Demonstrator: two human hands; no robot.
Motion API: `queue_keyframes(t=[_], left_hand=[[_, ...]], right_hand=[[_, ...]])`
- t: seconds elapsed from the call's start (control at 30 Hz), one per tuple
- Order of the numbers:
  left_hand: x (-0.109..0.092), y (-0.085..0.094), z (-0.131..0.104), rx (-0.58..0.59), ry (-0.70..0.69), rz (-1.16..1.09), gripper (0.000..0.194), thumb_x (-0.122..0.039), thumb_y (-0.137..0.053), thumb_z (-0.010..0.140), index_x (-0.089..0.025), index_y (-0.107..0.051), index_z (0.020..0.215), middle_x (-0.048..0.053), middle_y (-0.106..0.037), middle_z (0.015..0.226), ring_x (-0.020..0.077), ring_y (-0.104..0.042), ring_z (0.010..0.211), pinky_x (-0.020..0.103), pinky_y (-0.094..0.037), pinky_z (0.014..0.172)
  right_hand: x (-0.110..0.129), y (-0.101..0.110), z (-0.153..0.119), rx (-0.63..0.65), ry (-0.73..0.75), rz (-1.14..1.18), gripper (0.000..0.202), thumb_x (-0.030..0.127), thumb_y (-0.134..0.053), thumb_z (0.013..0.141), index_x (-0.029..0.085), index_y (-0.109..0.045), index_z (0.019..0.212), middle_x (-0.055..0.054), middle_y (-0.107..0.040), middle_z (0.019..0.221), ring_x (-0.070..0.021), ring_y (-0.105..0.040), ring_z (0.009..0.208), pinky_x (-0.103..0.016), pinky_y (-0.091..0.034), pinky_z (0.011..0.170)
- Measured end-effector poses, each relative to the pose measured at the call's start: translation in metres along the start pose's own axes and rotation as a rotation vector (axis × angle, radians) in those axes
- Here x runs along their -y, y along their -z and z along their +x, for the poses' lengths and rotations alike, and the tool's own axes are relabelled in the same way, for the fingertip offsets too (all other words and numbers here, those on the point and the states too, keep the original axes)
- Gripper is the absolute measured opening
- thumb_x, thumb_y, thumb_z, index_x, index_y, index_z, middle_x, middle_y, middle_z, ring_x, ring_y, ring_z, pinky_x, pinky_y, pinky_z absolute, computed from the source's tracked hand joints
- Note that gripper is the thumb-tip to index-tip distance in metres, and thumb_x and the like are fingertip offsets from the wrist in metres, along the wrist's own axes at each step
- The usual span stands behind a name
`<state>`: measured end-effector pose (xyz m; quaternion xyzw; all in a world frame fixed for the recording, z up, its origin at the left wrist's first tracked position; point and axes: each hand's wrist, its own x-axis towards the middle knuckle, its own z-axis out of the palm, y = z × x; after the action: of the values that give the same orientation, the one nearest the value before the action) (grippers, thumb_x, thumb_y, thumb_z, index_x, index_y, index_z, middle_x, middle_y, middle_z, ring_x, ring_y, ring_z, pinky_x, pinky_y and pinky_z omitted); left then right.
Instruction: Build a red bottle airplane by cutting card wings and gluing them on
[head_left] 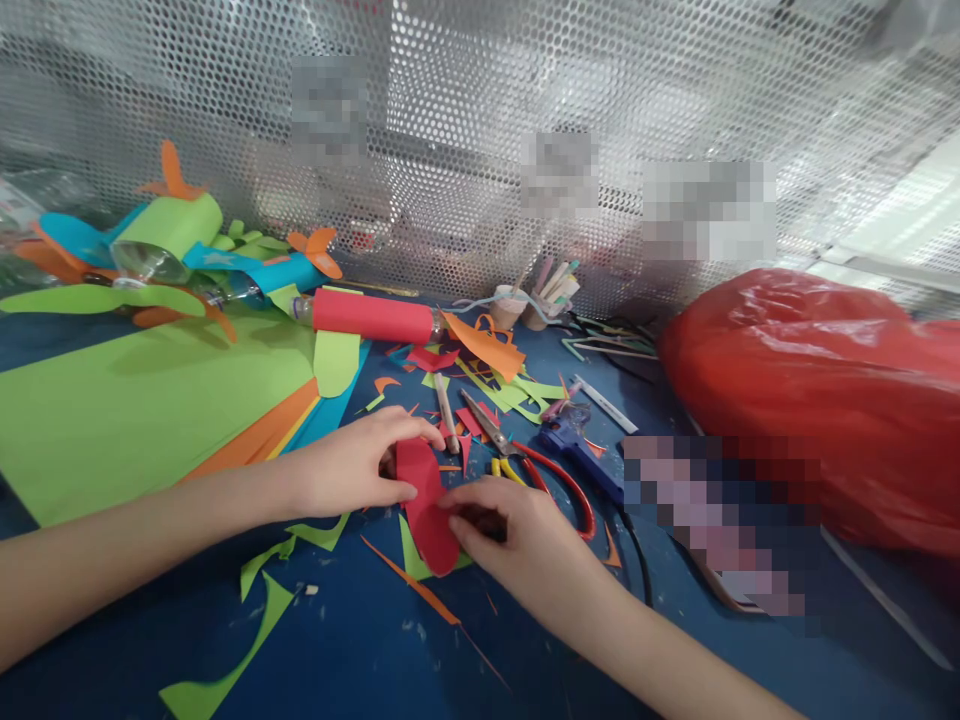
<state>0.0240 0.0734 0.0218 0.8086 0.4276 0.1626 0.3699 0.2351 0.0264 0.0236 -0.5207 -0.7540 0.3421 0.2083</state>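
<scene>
Between my hands is a red paper cutout (429,515) with rounded ends, just above the blue table. My left hand (367,460) pinches its upper left edge between thumb and fingers. On the right edge, my right hand (510,530) grips the same piece with thumb and forefinger. Red-handled scissors (551,470) lie partly open beyond my right hand, with a second yellow handle (508,470) beside them. A pencil-like stick (446,412) rests just past the cutout. Green scrap paper (409,550) shows beneath it.
Stacked green sheets (150,410) cover the left side. Behind them stand paper-wrapped bottles, including a red one (375,316). A blue glue gun (581,455) with a cable lies at right, near a phone (727,590) and a large red plastic bag (817,400). A perforated metal screen (465,140) bounds the back.
</scene>
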Motion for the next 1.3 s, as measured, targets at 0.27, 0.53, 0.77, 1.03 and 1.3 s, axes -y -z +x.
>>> queue_keyframes(t=[0.27,0.53,0.77,1.03,1.3], left_hand=[[0.008,0.002,0.006,0.013,0.052,-0.334,0.037,-0.017,-0.059,0.075,-0.026,-0.053,0.111,0.003,-0.059,0.114,0.0184,-0.062,0.093,0.031,-0.048,0.081],[0.004,-0.002,0.005,0.036,0.019,-0.407,0.036,-0.017,-0.059,0.076,-0.027,-0.053,0.11,0.001,-0.062,0.113,0.0176,-0.062,0.092,0.03,-0.049,0.08],[-0.005,-0.004,0.002,0.037,-0.014,-0.028,0.014,-0.019,-0.057,0.077,-0.022,-0.064,0.088,0.0,-0.061,0.088,0.0137,-0.057,0.071,0.024,-0.045,0.063],[-0.003,0.0,-0.001,0.109,-0.056,-0.023,0.04,-0.007,-0.052,0.066,-0.024,-0.06,0.101,-0.001,-0.057,0.094,0.0112,-0.053,0.066,0.021,-0.042,0.058],[0.001,0.0,0.002,0.16,-0.006,-0.2,0.03,-0.011,-0.048,0.072,-0.02,-0.057,0.099,0.003,-0.063,0.1,0.0162,-0.061,0.079,0.027,-0.048,0.07]], right_hand=[[0.001,0.013,-0.001,0.166,-0.051,0.077,0.021,0.01,-0.053,0.075,0.02,-0.07,0.084,0.001,-0.069,0.07,-0.0121,-0.063,0.062,-0.021,-0.048,0.056],[0.0,0.002,0.003,0.058,-0.024,0.237,0.017,0.016,-0.054,0.082,0.021,-0.068,0.09,0.0,-0.072,0.084,-0.0138,-0.067,0.075,-0.024,-0.053,0.067],[-0.003,0.0,0.006,0.006,-0.065,0.208,0.02,0.012,-0.054,0.081,0.02,-0.07,0.09,-0.001,-0.074,0.083,-0.0149,-0.069,0.075,-0.025,-0.054,0.069],[-0.003,-0.003,0.009,0.016,-0.084,0.164,0.022,0.014,-0.055,0.08,0.02,-0.072,0.093,-0.001,-0.074,0.084,-0.0161,-0.07,0.075,-0.026,-0.053,0.068],[-0.002,-0.002,0.01,0.03,-0.089,0.118,0.022,0.015,-0.056,0.08,0.02,-0.073,0.093,0.0,-0.075,0.083,-0.015,-0.068,0.071,-0.024,-0.051,0.064]])
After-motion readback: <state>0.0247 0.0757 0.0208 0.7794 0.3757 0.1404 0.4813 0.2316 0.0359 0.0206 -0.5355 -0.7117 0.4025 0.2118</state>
